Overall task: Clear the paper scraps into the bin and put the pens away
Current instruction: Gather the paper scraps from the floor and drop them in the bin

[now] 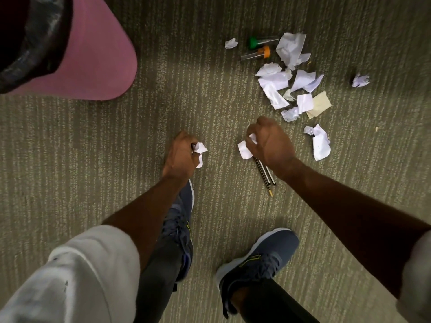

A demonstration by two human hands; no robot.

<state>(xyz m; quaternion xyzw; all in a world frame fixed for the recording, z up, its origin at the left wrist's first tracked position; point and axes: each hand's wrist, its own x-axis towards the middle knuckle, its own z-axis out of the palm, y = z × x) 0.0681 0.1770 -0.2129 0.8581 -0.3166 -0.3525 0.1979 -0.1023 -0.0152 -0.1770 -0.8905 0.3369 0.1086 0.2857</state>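
Note:
My left hand (pixel 180 155) is closed around a crumpled white paper scrap (pixel 200 149) that sticks out past the fingers. My right hand (pixel 271 145) grips white paper scraps (pixel 245 149) together with a few dark pens (pixel 265 176) whose tips point down toward my feet. Several more white and cream paper scraps (pixel 291 82) lie scattered on the carpet beyond my right hand. The pink bin (pixel 93 54) with a black liner (pixel 39 38) stands at the upper left, well away from both hands.
Two clear tubes lie beside the scraps, one with a green cap (pixel 253 42) and one with an orange cap (pixel 265 52). A lone crumpled scrap (pixel 360 80) sits far right. My two dark blue shoes (pixel 256 255) stand on the grey-green carpet below the hands.

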